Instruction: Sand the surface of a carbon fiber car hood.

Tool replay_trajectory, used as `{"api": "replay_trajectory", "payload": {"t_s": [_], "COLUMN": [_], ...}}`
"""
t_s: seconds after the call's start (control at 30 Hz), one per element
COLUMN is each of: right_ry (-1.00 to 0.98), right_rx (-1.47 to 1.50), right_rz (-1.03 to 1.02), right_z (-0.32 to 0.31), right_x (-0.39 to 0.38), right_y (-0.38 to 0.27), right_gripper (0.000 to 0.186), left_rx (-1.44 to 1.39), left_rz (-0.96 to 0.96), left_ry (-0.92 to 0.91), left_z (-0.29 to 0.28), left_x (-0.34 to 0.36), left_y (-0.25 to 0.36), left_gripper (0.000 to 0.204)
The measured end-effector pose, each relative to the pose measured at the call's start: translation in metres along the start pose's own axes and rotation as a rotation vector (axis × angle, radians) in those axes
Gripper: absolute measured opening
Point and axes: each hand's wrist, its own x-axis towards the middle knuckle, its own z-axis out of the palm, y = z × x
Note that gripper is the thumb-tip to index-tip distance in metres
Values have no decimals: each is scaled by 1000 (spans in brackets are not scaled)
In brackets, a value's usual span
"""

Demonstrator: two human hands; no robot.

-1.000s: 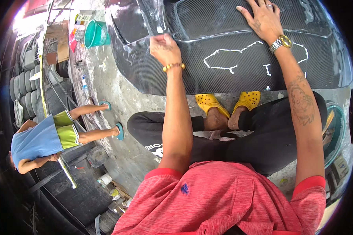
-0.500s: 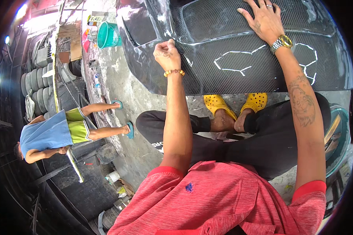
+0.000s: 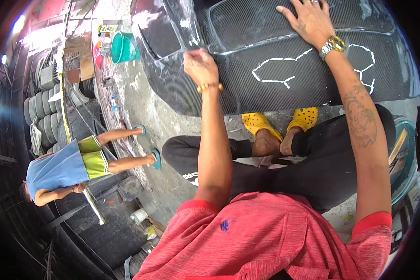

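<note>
One glossy black weave-patterned panel [image 3: 242, 63], touched by right hand [image 3: 311, 22], fingers spread; left hand [image 3: 200, 66] curled, hold cannot be told.

I've got the glossy black carbon-weave panel [image 3: 266, 56] running off the top edge, fingertips of the bare right hand [image 3: 310, 24] cut there too; inside the blurred, curled bare left hand [image 3: 202, 67], I can't tell what's held; the tattooed right arm [image 3: 373, 177] hides part of the round teal bucket [image 3: 409, 163].
</note>
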Motion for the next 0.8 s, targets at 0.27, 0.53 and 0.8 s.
{"api": "replay_trajectory", "payload": {"t_s": [0.27,0.53,0.8], "right_ry": [32,13,4], "right_rx": [-13,-1,14], "right_rz": [-22,-8,-5], "right_z": [6,4,2], "right_x": [-2,1,1], "right_y": [5,6,3], "right_gripper": [49,51,51], "left_rx": [1,-90,-108], "left_rz": [-160,-282,-9], "left_ry": [-48,-46,-48], "left_z": [1,-20,-4], "left_x": [4,22,7], "left_y": [0,-16,-13], "left_gripper": [22,20,18]}}
